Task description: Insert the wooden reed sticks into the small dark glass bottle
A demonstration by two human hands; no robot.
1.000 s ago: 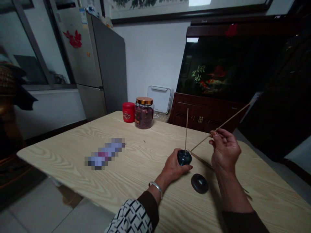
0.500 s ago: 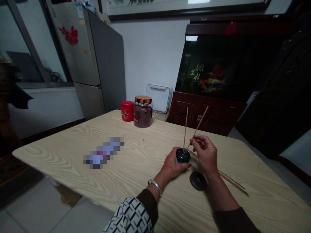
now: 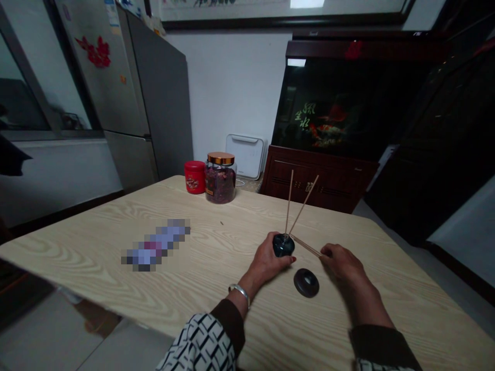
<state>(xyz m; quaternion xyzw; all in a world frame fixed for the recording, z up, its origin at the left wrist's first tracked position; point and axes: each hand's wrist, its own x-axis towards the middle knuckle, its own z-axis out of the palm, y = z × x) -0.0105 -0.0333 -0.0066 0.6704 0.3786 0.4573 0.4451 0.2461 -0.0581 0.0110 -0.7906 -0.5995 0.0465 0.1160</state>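
My left hand (image 3: 266, 263) is wrapped round a small dark blue bottle (image 3: 283, 245) that stands on the wooden table (image 3: 216, 278). Two thin reed sticks (image 3: 296, 208) stand in the bottle's neck and lean apart. My right hand (image 3: 342, 262) rests low on the table just right of the bottle, fingers curled onto several loose reed sticks (image 3: 307, 246) lying flat there. A round dark lid (image 3: 306, 283) lies on the table between my two wrists.
A glass jar with a copper lid (image 3: 220, 177) and a red tin (image 3: 194, 176) stand at the table's far edge. A blurred flat packet (image 3: 157, 245) lies to the left. Behind are a grey fridge (image 3: 131, 98), a white box (image 3: 246, 156) and a dark fish tank cabinet (image 3: 332, 134).
My right hand put a second stick into the bottle, let it go, then dropped to the loose sticks on the table. My left hand kept hold of the bottle.
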